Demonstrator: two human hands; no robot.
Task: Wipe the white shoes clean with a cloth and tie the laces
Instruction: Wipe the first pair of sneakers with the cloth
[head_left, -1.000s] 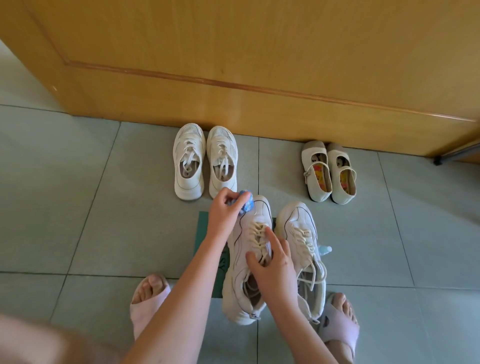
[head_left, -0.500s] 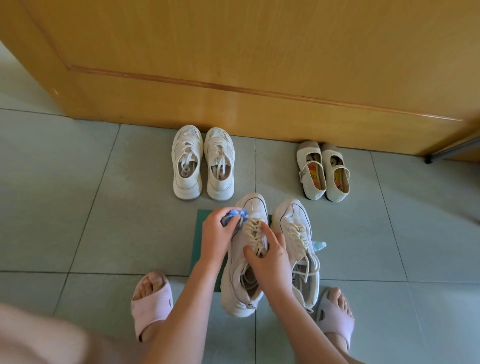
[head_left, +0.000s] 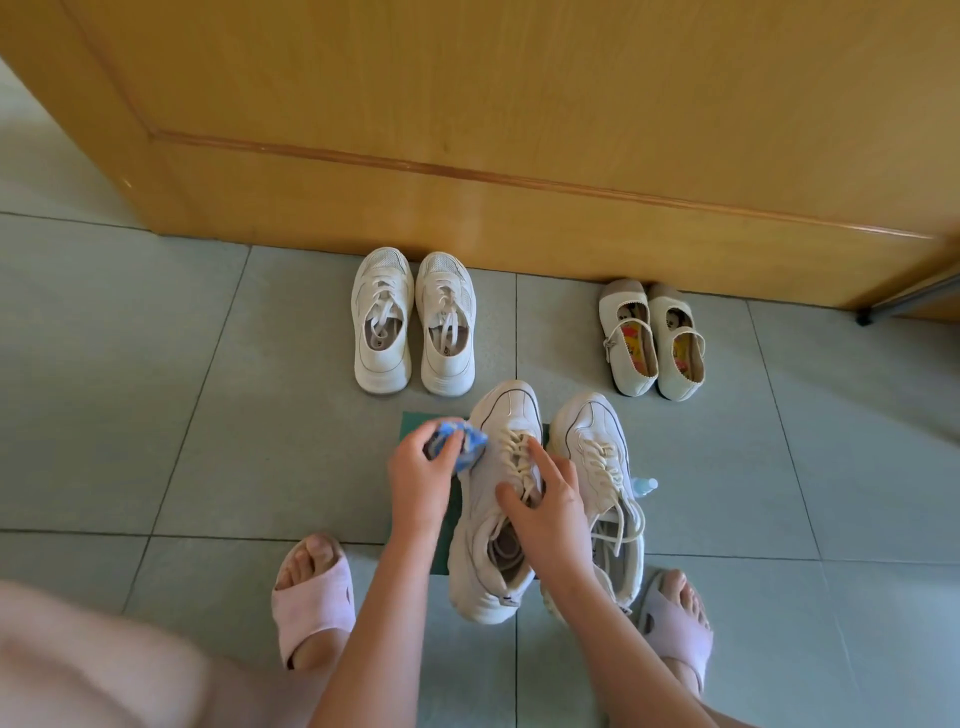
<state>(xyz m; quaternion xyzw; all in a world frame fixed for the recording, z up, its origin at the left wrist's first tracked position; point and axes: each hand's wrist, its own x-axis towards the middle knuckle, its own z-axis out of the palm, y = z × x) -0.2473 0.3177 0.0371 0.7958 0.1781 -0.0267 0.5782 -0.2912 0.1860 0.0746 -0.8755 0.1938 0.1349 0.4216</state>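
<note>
Your left hand (head_left: 423, 483) pinches a bunched blue cloth (head_left: 462, 447) against the left side of one white shoe (head_left: 511, 410), level with its laces (head_left: 514, 452). Your right hand (head_left: 548, 509) rests on top of those laces, fingers spread and fairly straight, gripping nothing. The shoe stands partly on a green mat (head_left: 415, 423) on the tiles (head_left: 260, 415), just beside its mate (head_left: 592, 441).

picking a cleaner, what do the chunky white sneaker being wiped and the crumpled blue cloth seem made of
Chunky white sneaker: probably smooth leather or faux leather, faint sheen, stitched panels with dark piping; the picture can't settle which. Crumpled blue cloth: soft matte patterned fabric, judging by how it bunches in the left hand.
</note>
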